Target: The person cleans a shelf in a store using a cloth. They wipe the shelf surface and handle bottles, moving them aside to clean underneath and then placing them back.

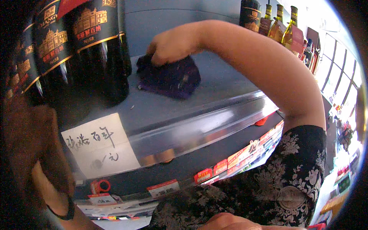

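My right hand [169, 47] is closed on a dark purple-black cloth [172, 76], which rests on the grey shelf [212, 69]. Dark wine bottles [89, 66] with black-and-gold labels stand close together left of the cloth. My left hand [31, 123] is in deep shadow beside the bottles at the far left; its fingers cannot be made out, and a black band circles the wrist. A white card with handwriting [100, 146] hangs at the shelf's front edge.
A clear plastic strip [201, 129] runs along the shelf's front. Below are price tags [164, 188] and a red tape roll [103, 186]. More bottles [277, 26] stand beyond my right arm. Bare skin [233, 222], its body part unclear, shows at the bottom edge.
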{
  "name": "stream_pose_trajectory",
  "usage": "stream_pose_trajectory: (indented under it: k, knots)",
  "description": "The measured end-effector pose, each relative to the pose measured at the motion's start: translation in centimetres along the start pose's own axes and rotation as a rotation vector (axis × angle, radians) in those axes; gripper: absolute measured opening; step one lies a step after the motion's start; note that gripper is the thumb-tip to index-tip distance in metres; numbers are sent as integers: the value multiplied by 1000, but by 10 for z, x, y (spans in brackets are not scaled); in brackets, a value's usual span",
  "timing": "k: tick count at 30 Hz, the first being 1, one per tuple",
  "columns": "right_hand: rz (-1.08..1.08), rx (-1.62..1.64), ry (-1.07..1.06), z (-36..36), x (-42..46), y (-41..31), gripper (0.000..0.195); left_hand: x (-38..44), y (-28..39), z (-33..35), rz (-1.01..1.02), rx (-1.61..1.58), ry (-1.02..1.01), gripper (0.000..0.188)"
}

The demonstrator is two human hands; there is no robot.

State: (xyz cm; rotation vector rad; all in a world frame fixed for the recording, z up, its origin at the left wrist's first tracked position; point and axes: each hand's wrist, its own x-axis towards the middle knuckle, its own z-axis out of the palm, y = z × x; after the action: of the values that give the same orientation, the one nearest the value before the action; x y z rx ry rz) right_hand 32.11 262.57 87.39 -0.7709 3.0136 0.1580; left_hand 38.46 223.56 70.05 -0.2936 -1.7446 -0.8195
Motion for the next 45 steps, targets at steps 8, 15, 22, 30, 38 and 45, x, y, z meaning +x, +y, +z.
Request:
stream_pose_trajectory:
  k: [8, 15, 22, 30, 38, 45]
  knots:
    - [546, -256, -351, 32, -12, 247, 41, 3, 13, 15, 90, -22, -10, 44]
    - [390, 40, -321, 42, 15, 175, 53, 2, 11, 2, 79, -26, 53, 46]
    - [216, 70, -241, -8, 31, 30, 49, -6, 0, -29, 51, -4, 148, 47]
    - [266, 216, -64, 30, 56, 97, 48, -2, 9, -1, 107, -82, 134, 49]
    - [-38, 154, -100, 18, 42, 34, 50, 8, 25, -5, 147, -129, 153, 50]
    - [-30, 502, 408, -25, 16, 15, 68, 6, 22, 25, 159, -327, 108, 52]
